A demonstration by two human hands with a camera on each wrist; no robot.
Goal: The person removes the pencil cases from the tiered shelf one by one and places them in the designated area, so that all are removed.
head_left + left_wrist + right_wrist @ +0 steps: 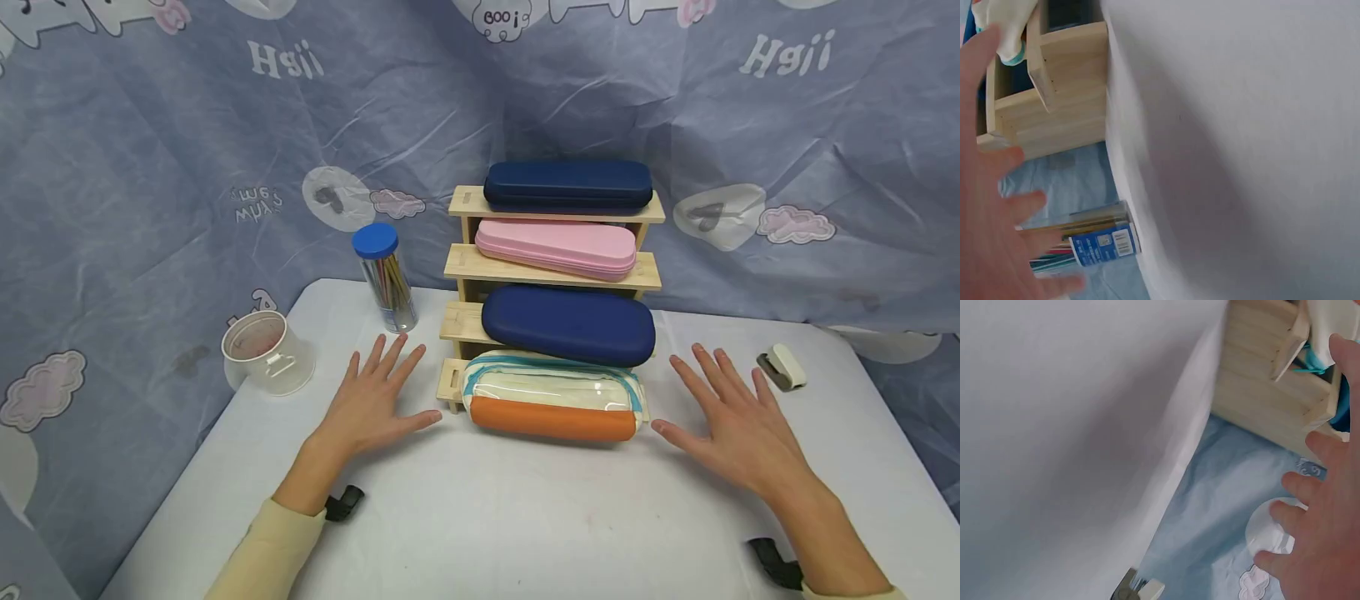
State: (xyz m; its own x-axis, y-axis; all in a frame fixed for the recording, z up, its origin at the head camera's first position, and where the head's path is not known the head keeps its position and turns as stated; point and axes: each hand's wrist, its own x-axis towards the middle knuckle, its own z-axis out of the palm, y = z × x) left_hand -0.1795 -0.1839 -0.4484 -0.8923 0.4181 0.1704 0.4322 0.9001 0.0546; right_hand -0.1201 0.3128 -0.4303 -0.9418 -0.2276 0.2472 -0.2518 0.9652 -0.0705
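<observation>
Both hands reach forward on either side of a stepped wooden rack (480, 265), which stands on the white bench (480, 517). The left hand (367, 408) is to the left of the rack, its fingers straight and spread, the thumb pointing in toward the lowest step—near the orange-and-cream case (553, 417) but apart from it. The right hand (742, 437) mirrors it on the other side, fingers likewise fanned out and straight, its thumb just beside the same case's right end. That case, with a clear panel and blue trim, lies crosswise on the lowest step and overhangs its front edge. Above it, one to a step, are a rounded blue case (567, 325), a pink case (558, 247) and, at the top, a navy case (567, 186); the blue and pink ones slant slightly. Beyond the left fingertips an upright clear jar (390, 283) holds thin sticks under a blue lid (375, 240), and the left wrist view shows a barcode label (1102, 247) on it. A clear handled mug (292, 367) sits farther left. A small white-and-grey stapler-like item (783, 367) lies beyond the right hand—near the bench's right side. Grey-blue printed cloth (187, 167) hangs behind.
</observation>
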